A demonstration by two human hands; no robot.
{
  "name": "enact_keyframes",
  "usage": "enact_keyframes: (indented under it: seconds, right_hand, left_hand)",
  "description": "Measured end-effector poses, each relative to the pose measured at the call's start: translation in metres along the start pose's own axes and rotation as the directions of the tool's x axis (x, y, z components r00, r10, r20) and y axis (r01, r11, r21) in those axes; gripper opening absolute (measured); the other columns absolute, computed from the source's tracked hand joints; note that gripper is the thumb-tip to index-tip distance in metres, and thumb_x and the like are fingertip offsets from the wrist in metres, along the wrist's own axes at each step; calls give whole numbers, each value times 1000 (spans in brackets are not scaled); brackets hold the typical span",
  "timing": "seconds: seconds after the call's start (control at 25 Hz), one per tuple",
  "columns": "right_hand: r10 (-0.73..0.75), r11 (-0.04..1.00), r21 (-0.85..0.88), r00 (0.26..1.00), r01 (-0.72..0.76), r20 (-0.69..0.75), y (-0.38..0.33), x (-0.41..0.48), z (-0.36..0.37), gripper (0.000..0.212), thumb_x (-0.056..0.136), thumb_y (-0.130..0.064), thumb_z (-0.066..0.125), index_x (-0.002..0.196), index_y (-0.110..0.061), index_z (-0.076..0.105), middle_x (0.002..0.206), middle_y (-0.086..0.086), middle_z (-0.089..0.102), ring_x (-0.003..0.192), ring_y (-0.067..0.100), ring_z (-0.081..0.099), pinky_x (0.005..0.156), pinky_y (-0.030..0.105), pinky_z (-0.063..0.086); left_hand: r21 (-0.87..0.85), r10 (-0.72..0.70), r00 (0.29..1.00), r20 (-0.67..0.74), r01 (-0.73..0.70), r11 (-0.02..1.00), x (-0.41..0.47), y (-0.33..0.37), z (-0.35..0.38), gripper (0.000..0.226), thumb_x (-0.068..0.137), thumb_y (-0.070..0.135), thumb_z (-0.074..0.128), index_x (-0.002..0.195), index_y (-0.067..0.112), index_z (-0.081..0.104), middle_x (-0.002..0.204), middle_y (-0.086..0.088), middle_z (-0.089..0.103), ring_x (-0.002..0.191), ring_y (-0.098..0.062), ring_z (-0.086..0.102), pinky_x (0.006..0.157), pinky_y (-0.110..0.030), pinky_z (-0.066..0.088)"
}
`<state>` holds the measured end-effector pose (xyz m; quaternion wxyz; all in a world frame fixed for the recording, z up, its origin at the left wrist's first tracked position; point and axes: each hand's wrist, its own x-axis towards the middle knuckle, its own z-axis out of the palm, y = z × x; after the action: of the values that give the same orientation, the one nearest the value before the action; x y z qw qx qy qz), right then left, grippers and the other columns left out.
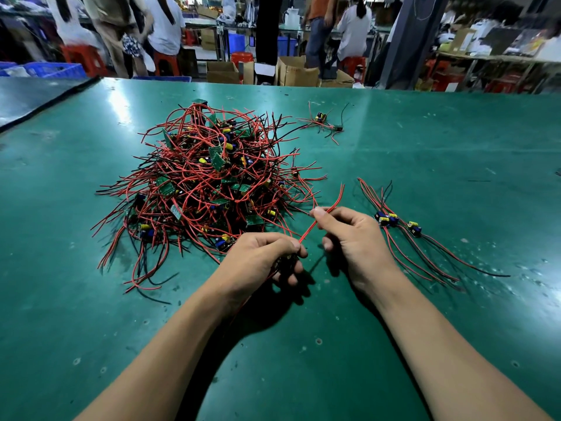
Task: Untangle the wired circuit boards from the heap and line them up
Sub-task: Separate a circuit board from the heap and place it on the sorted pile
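Observation:
A big heap [206,183] of small green circuit boards with red and black wires lies on the green table [394,329], left of centre. My left hand [261,256] grips one board, mostly hidden under its curled fingers, just in front of the heap. A red wire [321,215] runs up from that hand. My right hand [352,235] pinches this wire between thumb and forefinger. To the right, a few separated boards [397,221] lie side by side with their wires stretched out towards me.
Two more wired boards [326,121] lie apart at the back, right of the heap. A dark mat edge [45,101] crosses the far left corner. Beyond the table stand cardboard boxes [291,71], red stools, blue crates and several people.

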<state>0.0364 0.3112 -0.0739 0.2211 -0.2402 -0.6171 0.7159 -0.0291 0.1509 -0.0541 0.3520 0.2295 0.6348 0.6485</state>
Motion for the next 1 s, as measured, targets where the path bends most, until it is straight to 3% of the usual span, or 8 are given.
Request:
enact_keyframes:
  seconds: [0.16, 0.32, 0.44, 0.56, 0.64, 0.76, 0.88, 1.0]
  right_hand:
    - [-85, 996, -1, 983, 86, -161, -3, 5, -1, 29, 89, -30, 74, 66, -17, 62, 47, -2, 46, 34, 12, 30, 38, 15, 22]
    - [-106, 977, 146, 943, 158, -315, -10, 13, -11, 17, 90, -12, 72, 75, -13, 64, 57, -7, 54, 36, 5, 36, 38, 16, 29]
    - [89, 920, 392, 977, -7, -193, -16, 12, -13, 18, 95, -14, 64, 78, -10, 61, 57, -3, 46, 33, 4, 33, 37, 16, 29]
    - [289, 622, 732, 950, -277, 114, -25, 9, -16, 22, 92, -15, 59, 72, -7, 62, 57, -6, 37, 30, 3, 32, 35, 14, 29]
    - [294, 503, 786, 926, -360, 236, -31, 5, -22, 20, 84, -13, 61, 66, -6, 62, 59, -7, 32, 29, 4, 32, 34, 14, 30]
    - [296, 518, 754, 912, -403, 284, -38, 0, -24, 18, 82, -16, 63, 67, -6, 62, 59, -7, 35, 29, 4, 33, 34, 14, 30]
    - [276, 596, 734, 941, -327, 195, -39, -1, -22, 21, 81, -21, 66, 65, -7, 65, 57, -7, 39, 32, 2, 37, 36, 13, 33]
    - [287, 597, 738, 943, -313, 168, -36, 1, -23, 24, 80, -22, 67, 60, -8, 64, 47, -8, 34, 31, 2, 35, 34, 14, 32]
  left_hand:
    - [23, -7, 1000, 12, 7, 1000, 1, 0, 1, 23, 94, 6, 56, 76, 3, 70, 60, -11, 63, 46, -18, 56, 45, -18, 45]
    - [52, -27, 999, 42, 24, 998, -1, -1, 1, 25, 93, 7, 57, 73, 7, 71, 61, -11, 64, 47, -20, 57, 46, -19, 45]
    - [62, -25, 999, 47, 22, 998, -2, 0, 1, 25, 93, 7, 57, 73, 7, 71, 61, -11, 65, 47, -19, 57, 45, -19, 44]
    - [47, -9, 1000, 30, 8, 999, -1, -1, 0, 22, 93, 6, 57, 76, 4, 70, 62, -12, 65, 50, -20, 58, 47, -18, 46]
    - [42, -1, 1000, 30, 0, 999, -1, -1, 0, 21, 94, 6, 57, 78, 3, 70, 63, -12, 65, 51, -21, 59, 48, -19, 47]
    - [30, 3, 1000, 21, -4, 1000, -1, -2, 0, 20, 93, 6, 57, 78, 3, 71, 63, -12, 65, 51, -21, 59, 49, -20, 48]
    - [17, 11, 1000, 1, -11, 1000, 0, -3, 0, 21, 92, 6, 58, 77, 2, 71, 62, -12, 65, 50, -21, 59, 49, -20, 48]
    - [25, 18, 1000, 9, -18, 1000, 1, -5, 0, 22, 92, 6, 58, 75, 3, 71, 61, -12, 65, 50, -21, 59, 49, -20, 48]
